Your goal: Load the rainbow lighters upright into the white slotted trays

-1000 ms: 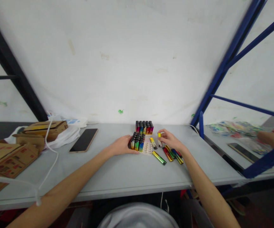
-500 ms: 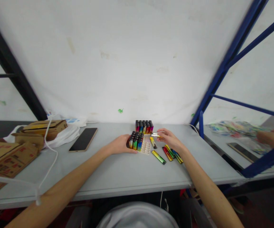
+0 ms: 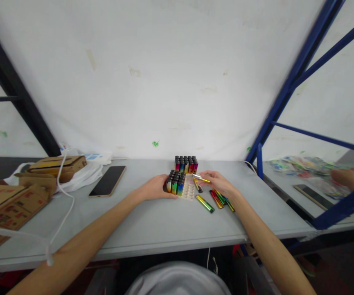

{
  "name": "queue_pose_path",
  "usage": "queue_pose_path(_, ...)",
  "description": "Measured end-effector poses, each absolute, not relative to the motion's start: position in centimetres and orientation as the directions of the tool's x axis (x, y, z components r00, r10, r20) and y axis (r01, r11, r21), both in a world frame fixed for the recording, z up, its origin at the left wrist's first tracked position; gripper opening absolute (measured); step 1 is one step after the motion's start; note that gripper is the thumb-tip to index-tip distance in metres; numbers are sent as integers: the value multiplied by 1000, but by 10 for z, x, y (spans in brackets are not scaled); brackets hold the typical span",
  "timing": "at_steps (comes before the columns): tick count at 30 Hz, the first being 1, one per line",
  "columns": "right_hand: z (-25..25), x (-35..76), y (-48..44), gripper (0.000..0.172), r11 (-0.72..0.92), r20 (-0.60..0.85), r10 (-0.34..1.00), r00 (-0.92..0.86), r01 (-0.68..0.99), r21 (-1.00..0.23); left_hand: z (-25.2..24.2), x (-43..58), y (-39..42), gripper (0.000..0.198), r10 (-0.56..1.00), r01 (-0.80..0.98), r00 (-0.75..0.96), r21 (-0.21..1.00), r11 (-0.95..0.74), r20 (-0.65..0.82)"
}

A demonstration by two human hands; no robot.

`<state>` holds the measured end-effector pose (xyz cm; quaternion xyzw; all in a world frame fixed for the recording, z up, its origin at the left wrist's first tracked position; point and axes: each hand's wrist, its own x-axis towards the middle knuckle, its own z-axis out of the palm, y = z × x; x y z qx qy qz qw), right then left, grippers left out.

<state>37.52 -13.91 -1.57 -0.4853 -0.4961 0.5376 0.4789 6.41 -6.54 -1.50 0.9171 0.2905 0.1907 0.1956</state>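
Observation:
My left hand (image 3: 156,187) is wrapped round the left side of a white lighter tray (image 3: 189,192). Upright lighters (image 3: 175,184) with black tops fill the tray's left part, while bare round sockets show on its right. Between the fingers of my right hand (image 3: 216,180) is a shiny silver-and-gold lighter (image 3: 200,178), held tilted just right of the tray. Below it a loose lighter (image 3: 199,189) lies partly hidden. A green-yellow lighter (image 3: 205,204) and several others (image 3: 218,198) lie on the table nearer my right wrist.
Behind the tray stands a second block of upright lighters (image 3: 186,164). A phone (image 3: 108,181) and opened cardboard boxes (image 3: 7,205) are on the left of the table (image 3: 152,229). A blue metal frame (image 3: 287,94) rises at right; beyond it shows another person's hand (image 3: 345,179).
My right hand has shifted slightly left and down with the lighter, which now points more toward the tray. My left hand and the tray have stayed in place.

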Motion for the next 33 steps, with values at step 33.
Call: queue_pose_path(33, -13, 362, -142, 66, -30, -29, 1000, 3, 170, -985, -16, 64, -66, 74, 612, 474, 760, 456, -753, 221)
